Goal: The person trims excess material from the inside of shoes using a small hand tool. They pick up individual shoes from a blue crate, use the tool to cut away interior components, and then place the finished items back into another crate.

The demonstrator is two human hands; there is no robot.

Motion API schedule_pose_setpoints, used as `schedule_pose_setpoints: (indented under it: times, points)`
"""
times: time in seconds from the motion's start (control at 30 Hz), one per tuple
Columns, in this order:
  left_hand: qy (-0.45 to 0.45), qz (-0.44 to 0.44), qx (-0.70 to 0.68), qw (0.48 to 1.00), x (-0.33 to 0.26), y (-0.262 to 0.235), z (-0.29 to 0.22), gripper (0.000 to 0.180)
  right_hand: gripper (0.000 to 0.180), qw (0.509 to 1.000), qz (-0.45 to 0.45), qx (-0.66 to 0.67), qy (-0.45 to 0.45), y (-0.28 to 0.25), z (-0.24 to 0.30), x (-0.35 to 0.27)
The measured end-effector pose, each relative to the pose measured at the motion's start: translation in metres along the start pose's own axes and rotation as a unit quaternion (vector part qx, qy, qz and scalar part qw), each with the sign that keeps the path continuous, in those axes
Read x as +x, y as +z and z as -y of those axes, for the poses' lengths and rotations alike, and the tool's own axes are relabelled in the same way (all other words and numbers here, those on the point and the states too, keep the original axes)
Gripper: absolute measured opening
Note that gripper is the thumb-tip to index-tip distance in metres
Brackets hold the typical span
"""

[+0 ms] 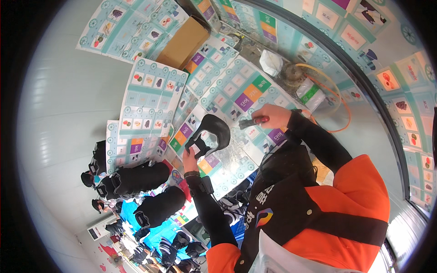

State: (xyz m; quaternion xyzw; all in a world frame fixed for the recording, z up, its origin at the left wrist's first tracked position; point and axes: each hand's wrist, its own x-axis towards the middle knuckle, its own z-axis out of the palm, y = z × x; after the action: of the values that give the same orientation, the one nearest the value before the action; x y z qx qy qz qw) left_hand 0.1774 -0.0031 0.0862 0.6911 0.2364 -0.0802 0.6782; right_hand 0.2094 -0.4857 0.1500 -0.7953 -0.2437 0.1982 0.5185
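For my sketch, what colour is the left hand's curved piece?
The curved piece is mostly black, head view.

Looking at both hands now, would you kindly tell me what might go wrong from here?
The left hand grips the black visor only near one end, so it might twist or slip. The red-and-grey tool in the right hand points toward the visor and could scuff it if the two touched.
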Motion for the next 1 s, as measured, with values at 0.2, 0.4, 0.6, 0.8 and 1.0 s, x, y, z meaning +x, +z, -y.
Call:
schedule_pose_setpoints:
  times: [0.2,0.4,0.6,0.8,1.0]
  points:
    - [0.071,0.019,0.105,0.992,0.021,-0.001,0.001,0.032,0.019,0.999,-0.043,0.009,-0.029,0.001,-0.008,0.0]
    - [0.182,-0.015,0.354,0.917,0.028,0.0,-0.01,0.033,0.019,0.997,0.059,-0.03,-0.047,0.002,0.014,0.004]
    - [0.191,0.016,0.422,0.886,0.016,0.048,-0.043,0.032,0.02,0.993,0.119,-0.01,-0.011,-0.004,0.003,0.001]
    - [0.206,0.026,0.456,0.866,0.017,0.049,-0.039,0.032,0.023,0.996,0.057,0.046,-0.054,-0.005,0.005,0.005]
    - [0.184,0.036,0.425,0.886,0.017,0.046,-0.028,0.032,0.023,0.997,-0.044,0.017,-0.062,0.003,-0.019,0.01]
